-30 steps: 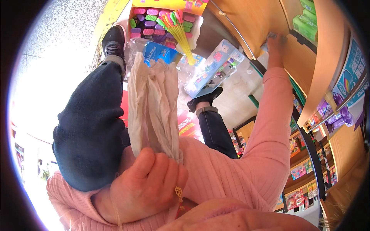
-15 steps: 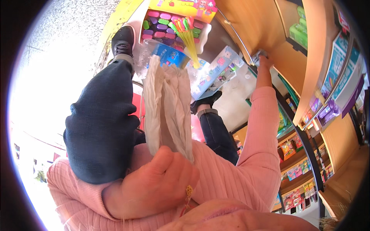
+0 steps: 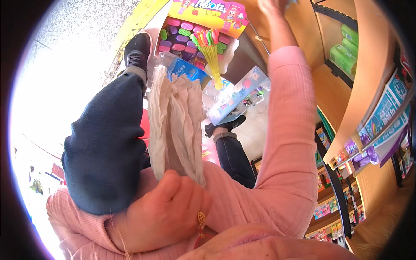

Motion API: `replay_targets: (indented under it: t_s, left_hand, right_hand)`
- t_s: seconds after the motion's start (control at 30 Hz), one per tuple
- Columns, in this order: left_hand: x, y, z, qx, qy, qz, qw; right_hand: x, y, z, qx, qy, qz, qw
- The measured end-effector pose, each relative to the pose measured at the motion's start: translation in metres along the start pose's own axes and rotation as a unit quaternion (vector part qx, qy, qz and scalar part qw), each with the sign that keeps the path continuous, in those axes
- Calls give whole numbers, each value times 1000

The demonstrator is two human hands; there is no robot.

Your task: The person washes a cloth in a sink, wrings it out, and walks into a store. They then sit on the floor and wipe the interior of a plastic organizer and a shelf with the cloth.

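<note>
My left hand (image 3: 162, 212), low in the middle, is closed round the lower end of a crumpled off-white cloth (image 3: 175, 125). The cloth stands up from the fist in loose folds. My right arm reaches far up along the wooden shelf unit. At the top edge my right hand (image 3: 274, 5) is partly cut off. Beside it shows a scrap of a pale, bluish-grey cloth (image 3: 293, 2), which the hand seems to grip; its fingers are mostly out of sight.
Beyond the cloth stands a display box (image 3: 208, 15) of colourful small packs, with a bunch of yellow-stemmed balloons (image 3: 210, 56) on it. A blue packet (image 3: 186, 71) and a clear-fronted box (image 3: 238, 97) lie nearer. Wooden shelves (image 3: 333, 93) with green packs (image 3: 344, 56) curve along the right.
My right hand has moved from the shelf rail up and away to the top edge. My left hand and the off-white cloth have shifted slightly left and down in view.
</note>
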State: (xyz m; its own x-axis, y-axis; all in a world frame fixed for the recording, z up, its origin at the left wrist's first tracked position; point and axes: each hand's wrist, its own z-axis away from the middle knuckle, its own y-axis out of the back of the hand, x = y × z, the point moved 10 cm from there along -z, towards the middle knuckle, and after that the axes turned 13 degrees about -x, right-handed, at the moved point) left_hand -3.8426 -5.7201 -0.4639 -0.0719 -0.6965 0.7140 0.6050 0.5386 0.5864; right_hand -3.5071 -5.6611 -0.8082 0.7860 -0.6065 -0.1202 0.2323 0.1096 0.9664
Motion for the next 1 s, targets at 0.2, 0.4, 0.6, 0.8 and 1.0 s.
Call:
replay_targets:
  t_s: [0.2,0.4,0.6,0.8,1.0]
  left_hand:
    - [-3,-3,-14,-33,30,10,999]
    - [-6,-11,-23,-42,44,10,998]
    - [5,-15,-30,-45,18,-14,999]
    - [13,-9,-20,-33,-13,-14,999]
    - [28,-5,1,-22,-52,-8,998]
  right_hand:
    - [255,-30,30,-6,-111,-39,993]
    - [381,-34,148,-73,-254,-89,960]
    - [374,-31,203,-97,-299,-252,915]
    - [346,-44,236,-119,-303,-69,943]
    - [293,-57,306,-135,-357,-67,922]
